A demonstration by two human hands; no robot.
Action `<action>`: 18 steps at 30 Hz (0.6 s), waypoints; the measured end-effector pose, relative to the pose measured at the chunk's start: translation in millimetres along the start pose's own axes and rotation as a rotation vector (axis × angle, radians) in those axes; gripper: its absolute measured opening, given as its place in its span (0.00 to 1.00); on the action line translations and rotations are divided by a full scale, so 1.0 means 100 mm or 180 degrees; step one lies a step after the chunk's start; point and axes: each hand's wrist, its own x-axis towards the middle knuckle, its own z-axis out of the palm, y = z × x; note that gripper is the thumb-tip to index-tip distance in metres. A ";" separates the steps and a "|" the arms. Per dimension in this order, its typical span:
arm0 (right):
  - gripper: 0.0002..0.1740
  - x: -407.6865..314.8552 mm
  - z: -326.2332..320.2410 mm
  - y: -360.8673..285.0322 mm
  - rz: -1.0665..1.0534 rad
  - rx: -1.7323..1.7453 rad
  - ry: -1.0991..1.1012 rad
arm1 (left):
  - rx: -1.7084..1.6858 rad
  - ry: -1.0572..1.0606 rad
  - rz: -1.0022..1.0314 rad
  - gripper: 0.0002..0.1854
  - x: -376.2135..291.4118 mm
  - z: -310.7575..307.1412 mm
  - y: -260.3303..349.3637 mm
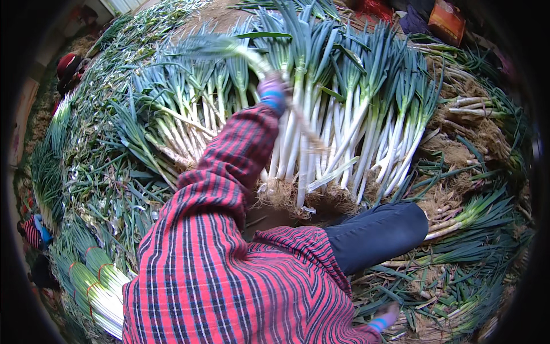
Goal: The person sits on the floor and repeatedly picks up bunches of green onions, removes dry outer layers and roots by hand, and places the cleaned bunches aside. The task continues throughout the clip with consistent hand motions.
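Note:
My left hand (271, 88), in a purple and blue striped glove, reaches forward over a fanned row of large green onions (300, 99). It grips a blurred green onion (253, 58), whose leaves point to the left and whose roots seem to trail below the hand at right. The row's white stalks lean upright, with their brown roots (279, 193) towards me. Far down at the lower right, my right hand (389, 316) is beside loose green onions (451, 318) on the ground. It is small and blurred, so its fingers' state is unclear.
Bundles of green onions tied with red bands (92, 279) lie at lower left. Trimmed leaves (124, 167) cover the ground on the left. Untrimmed, rooty green onions (464, 116) are heaped on the right. Other people (68, 71) are at the far left edge.

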 end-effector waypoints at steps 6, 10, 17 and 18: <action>0.20 -1.16 1.10 -2.54 -0.3485 -0.0523 0.0120 | -0.0302 -0.1405 -0.0045 0.09 -1.72 2.72 -1.07; 0.27 -1.62 2.01 -3.11 -0.3459 -0.1700 0.0054 | -0.0105 -0.1835 -0.0634 0.20 -3.06 3.25 -1.80; 0.28 -1.20 1.29 -2.07 -0.3002 -0.0933 0.0805 | -0.0348 -0.3376 -0.2561 0.24 -3.66 3.60 -2.42; 0.27 -1.19 1.19 -1.85 -0.2828 -0.0868 0.0824 | -0.0241 -0.3304 -0.2585 0.22 -3.66 3.66 -2.50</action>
